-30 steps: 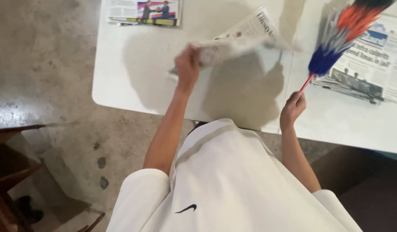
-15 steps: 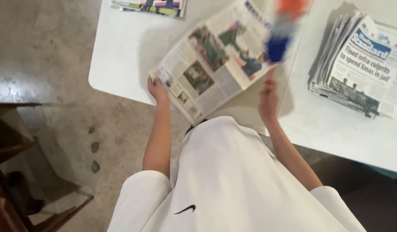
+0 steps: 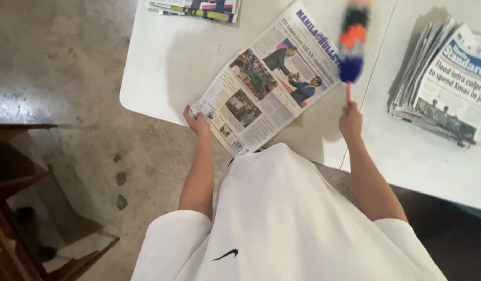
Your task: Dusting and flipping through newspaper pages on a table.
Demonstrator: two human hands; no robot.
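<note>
Newspaper point(image 3: 266, 86) now lies flat and face up on the white table point(image 3: 162, 62), near its front edge; one second ago it was lifted and folded. Left hand point(image 3: 197, 124) is closed on the paper's near-left corner. Right hand point(image 3: 351, 118) is clenched around the red handle of the feather duster point(image 3: 352, 44), whose blurred head has moved from the far-right stack of newspapers point(image 3: 443, 83) to the paper's right edge.
</note>
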